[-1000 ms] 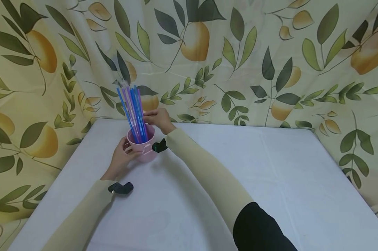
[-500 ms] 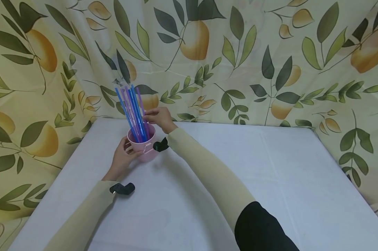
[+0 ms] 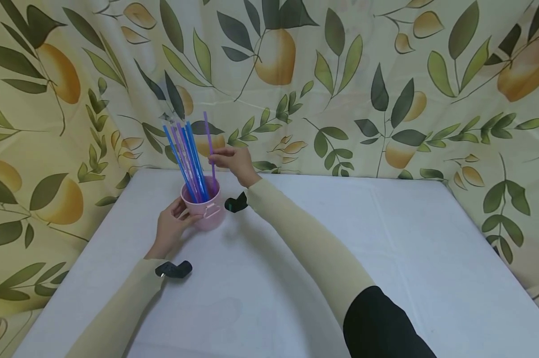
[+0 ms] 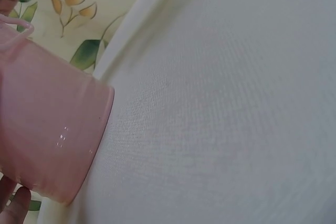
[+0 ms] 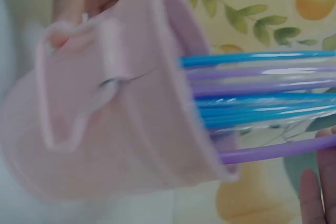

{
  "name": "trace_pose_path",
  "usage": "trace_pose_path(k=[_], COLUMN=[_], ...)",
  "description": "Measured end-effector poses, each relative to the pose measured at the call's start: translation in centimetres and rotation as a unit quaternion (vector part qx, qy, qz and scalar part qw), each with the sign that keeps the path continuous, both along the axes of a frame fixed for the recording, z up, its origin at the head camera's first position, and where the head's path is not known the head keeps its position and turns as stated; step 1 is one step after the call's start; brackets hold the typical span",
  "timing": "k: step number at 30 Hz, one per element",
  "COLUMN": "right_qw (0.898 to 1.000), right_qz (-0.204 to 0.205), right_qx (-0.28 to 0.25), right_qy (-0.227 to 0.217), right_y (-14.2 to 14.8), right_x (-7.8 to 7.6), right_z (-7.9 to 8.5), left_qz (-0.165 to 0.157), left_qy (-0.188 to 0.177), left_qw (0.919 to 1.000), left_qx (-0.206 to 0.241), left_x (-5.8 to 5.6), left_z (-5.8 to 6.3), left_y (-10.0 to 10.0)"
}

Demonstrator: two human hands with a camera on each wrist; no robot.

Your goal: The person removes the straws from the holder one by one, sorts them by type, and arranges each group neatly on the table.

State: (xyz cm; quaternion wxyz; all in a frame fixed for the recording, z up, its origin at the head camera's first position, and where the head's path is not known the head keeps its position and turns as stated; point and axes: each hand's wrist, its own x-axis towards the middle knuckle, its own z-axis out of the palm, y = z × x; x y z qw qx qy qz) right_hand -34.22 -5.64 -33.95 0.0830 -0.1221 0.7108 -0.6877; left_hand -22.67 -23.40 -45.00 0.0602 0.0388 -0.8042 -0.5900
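Note:
A pink cup (image 3: 208, 219) with a small handle stands on the white table toward the back left. My left hand (image 3: 170, 223) grips it from the left, thumb near the handle. Several blue and purple straws (image 3: 191, 164) lean together in the cup, with clear plastic wrapping around them. Between thumb and fingers, my right hand (image 3: 234, 161) pinches a single purple straw (image 3: 208, 130). This straw stands apart from the bunch and rises higher; its lower end is still inside the cup. In the right wrist view the purple straw (image 5: 273, 151) passes the rim of the cup (image 5: 121, 114).
The white cloth-covered table (image 3: 363, 248) extends to the right and front. A patterned curtain (image 3: 385, 59) with fruit and leaves hangs behind the table's back edge and along its left side. Black bands (image 3: 174, 269) sit on the wrists.
My right hand has moved slightly up and to the right, drawing one purple straw away from the bunch and higher out of the cup. The left hand and cup have stayed nearly in place.

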Motion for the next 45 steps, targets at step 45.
trace_pose_path(k=[45], right_qw=[0.994], right_qz=[-0.028], right_qx=[0.109], right_qy=[0.003], right_y=[23.3], right_x=[7.6], right_z=[5.7], left_qz=[0.003], left_qy=[0.040], left_qw=[0.9989], left_qx=[0.024], left_x=[0.6], left_z=[0.8], left_y=[0.2])
